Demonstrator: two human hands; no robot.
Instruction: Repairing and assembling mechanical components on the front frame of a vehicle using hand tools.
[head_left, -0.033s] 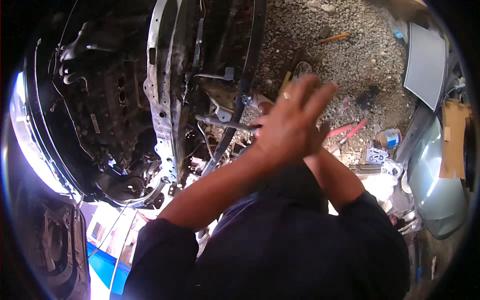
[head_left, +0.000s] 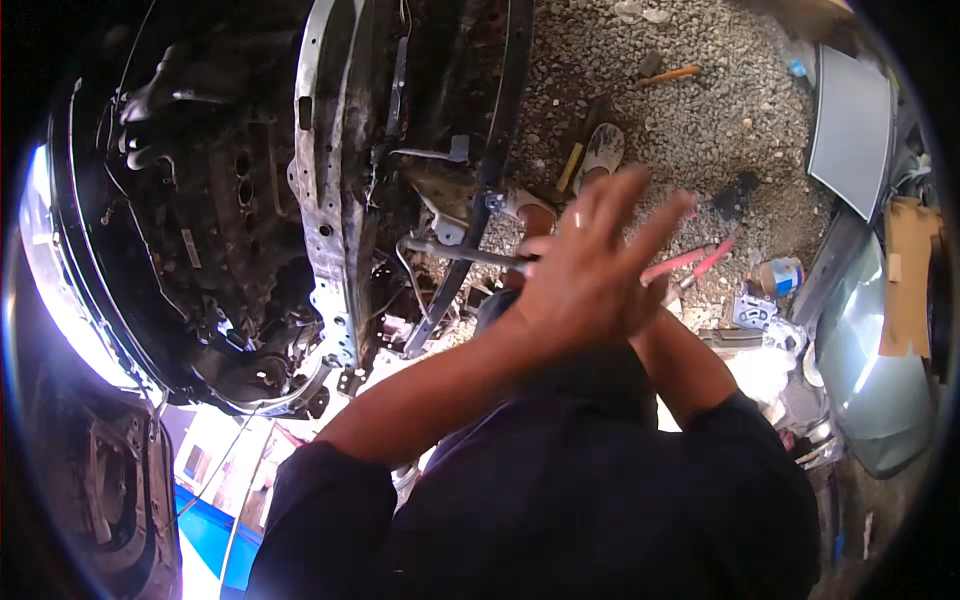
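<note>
My left hand (head_left: 585, 265) is raised in the middle, a ring on one finger. Its fingers are stretched out and spread, smeared a little by motion. Behind it, my right hand (head_left: 652, 298) is mostly covered, and its grip is hidden. A grey metal rod (head_left: 465, 254) runs leftward from beside the hands, across a dark metal bar (head_left: 468, 245) of the car body. The rod's right end disappears behind my left hand, so which hand touches it cannot be seen. Red-handled tool arms (head_left: 690, 262) lie on the gravel just right of the hands.
A stripped car front with a bare metal crossmember (head_left: 328, 190) fills the left. On the gravel (head_left: 700, 120) are an orange-handled tool (head_left: 670, 75), a yellow-handled tool (head_left: 571, 167) and a jar (head_left: 780, 276). A pale green body panel (head_left: 875, 370) and cardboard (head_left: 908, 270) stand right. My shoes (head_left: 602, 152) are near.
Both hands have shifted slightly down and to the right. The rod's right part has moved a little with them. More of my shoes shows now.
</note>
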